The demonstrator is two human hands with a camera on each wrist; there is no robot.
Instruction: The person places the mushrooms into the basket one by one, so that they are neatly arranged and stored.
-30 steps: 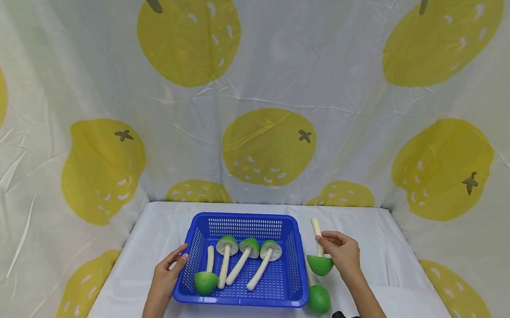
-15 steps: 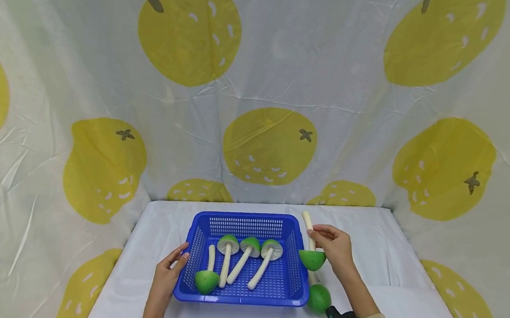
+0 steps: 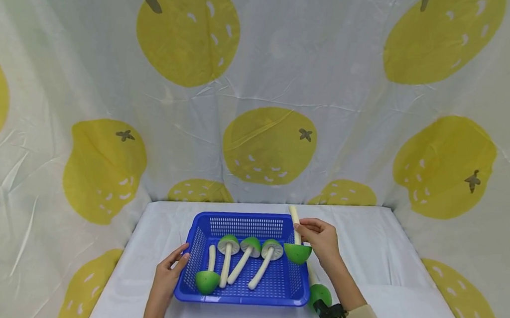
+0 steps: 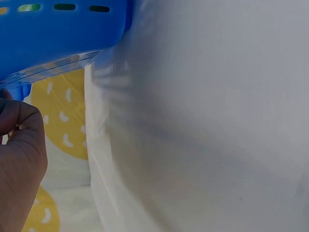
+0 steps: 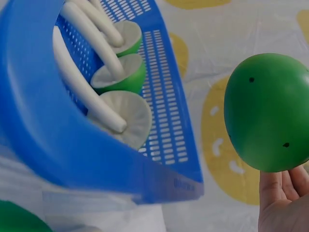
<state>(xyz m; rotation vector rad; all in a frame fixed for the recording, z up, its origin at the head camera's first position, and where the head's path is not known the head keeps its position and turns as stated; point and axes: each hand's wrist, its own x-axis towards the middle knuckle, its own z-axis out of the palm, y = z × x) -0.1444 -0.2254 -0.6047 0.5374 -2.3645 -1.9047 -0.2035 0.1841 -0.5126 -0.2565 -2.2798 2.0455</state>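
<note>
My right hand [image 3: 320, 239] pinches the white stem of a toy mushroom [image 3: 297, 253], its green cap hanging downward. In the head view this mushroom overlaps the right rim of a blue plastic basket [image 3: 244, 300]; the right wrist view shows its dark-dotted cap [image 5: 268, 113] large, beside the basket. At the basket's left side, my left hand [image 3: 168, 271] holds the rim between thumb and fingers; the left wrist view catches only part of that hand [image 4: 21, 154]. Several similar mushrooms lie in a row inside, one with its green cap [image 3: 207, 282] toward the near side.
Another green-capped mushroom [image 3: 320, 294] lies on the white-covered table just right of the basket, partly behind the right wrist's black strap [image 3: 329, 311]. A lemon-patterned cloth [image 3: 269, 145] hangs behind and along both sides of the table [image 3: 405, 310].
My right hand has carried the held mushroom leftward and slightly up, from beside the basket to over its right rim. My left hand stays at the left rim.
</note>
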